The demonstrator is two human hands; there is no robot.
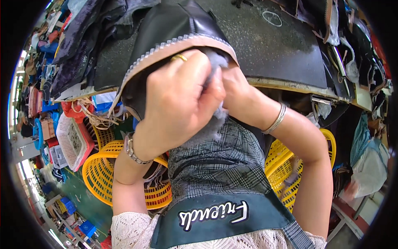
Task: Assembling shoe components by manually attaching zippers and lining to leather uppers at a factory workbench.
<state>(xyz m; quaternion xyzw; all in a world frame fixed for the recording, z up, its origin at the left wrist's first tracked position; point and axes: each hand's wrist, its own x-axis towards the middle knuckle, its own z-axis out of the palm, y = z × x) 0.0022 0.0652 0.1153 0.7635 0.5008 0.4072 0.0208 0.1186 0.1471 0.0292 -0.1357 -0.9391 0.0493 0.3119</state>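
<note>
A black leather piece (pixel 166 25), hollow like a boot upper or a pouch, lies over the worktable's front edge with its opening toward me. Its rim has a zigzag trim and a tan band (pixel 195 42). Grey fluffy lining (pixel 207 130) bulges from the opening and hangs down over my lap. My left hand (pixel 180 97) is closed on the lining at the opening, thumb pressed against the curled fingers. Close against it, my right hand (pixel 238 91) reaches into the opening; its fingers are hidden behind the left hand and the lining.
The dark, speckled worktable (pixel 273 54) spreads ahead, with dark leather pieces (pixel 89 45) heaped at its left. Yellow plastic baskets (pixel 97 178) stand below on both sides of me. A pink-and-white basket (pixel 74 139) is further left. More pieces hang at the right (pixel 365 54).
</note>
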